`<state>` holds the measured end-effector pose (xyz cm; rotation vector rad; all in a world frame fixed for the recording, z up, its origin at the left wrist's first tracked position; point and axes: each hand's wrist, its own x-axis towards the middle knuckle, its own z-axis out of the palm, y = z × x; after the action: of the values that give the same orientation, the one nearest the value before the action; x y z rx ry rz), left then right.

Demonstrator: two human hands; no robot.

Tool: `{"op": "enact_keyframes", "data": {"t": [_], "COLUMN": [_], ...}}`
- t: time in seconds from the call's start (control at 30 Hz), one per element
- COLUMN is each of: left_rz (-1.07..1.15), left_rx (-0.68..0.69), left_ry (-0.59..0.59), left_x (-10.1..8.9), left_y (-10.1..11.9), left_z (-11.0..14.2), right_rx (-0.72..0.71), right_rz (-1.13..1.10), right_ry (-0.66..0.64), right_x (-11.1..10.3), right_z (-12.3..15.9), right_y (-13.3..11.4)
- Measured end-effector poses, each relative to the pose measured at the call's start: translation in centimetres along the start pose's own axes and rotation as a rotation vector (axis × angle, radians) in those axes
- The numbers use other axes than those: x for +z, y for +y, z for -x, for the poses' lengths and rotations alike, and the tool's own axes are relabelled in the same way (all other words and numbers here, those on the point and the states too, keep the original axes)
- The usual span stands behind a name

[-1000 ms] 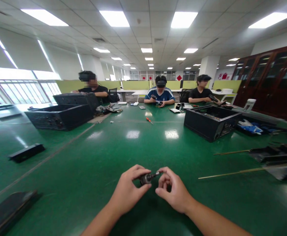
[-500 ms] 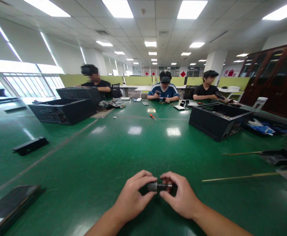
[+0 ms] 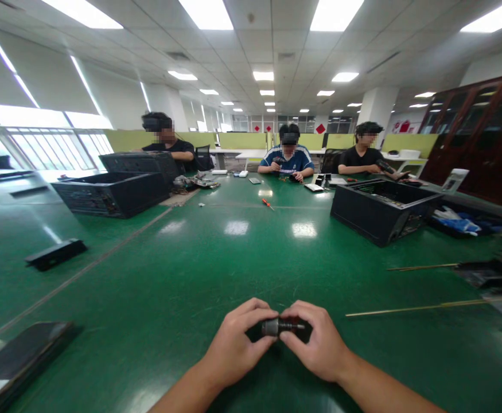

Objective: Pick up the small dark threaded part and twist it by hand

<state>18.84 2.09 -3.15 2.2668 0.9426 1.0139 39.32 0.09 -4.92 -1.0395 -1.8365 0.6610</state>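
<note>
A small dark metal cylindrical part (image 3: 272, 327) with a thin shaft sticking out to the right lies level between my two hands, just above the green table (image 3: 216, 252). My left hand (image 3: 237, 341) pinches its thick barrel end with thumb and fingers. My right hand (image 3: 317, 344) pinches the thin shaft end, fingers curled. Both hands are low in the view, near the table's front edge.
An open black computer case (image 3: 380, 215) stands at right, another (image 3: 113, 192) at left. A black slab (image 3: 55, 253) and a dark panel (image 3: 22, 361) lie at left. Thin rods (image 3: 423, 308) and black parts lie at right. A red screwdriver (image 3: 268, 203) lies mid-table. Three people sit at the far side.
The part has turned from tilted to level and both hands have closed in around it. The view shifted slightly between one second ago and half a second ago, then stayed.
</note>
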Motion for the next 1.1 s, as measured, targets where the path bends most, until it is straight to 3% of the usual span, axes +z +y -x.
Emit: {"op": "enact_keyframes", "data": {"t": [1.1], "left_rz": [-0.058], "left_rx": [0.061], "left_ry": [0.046], "left_x": [-0.06], "left_y": [-0.19], "left_z": [0.26], "right_rx": [0.003], "right_rz": [0.028], "right_ry": [0.004], "right_x": [-0.17], "right_z": [0.14], "right_y": [0.24]}}
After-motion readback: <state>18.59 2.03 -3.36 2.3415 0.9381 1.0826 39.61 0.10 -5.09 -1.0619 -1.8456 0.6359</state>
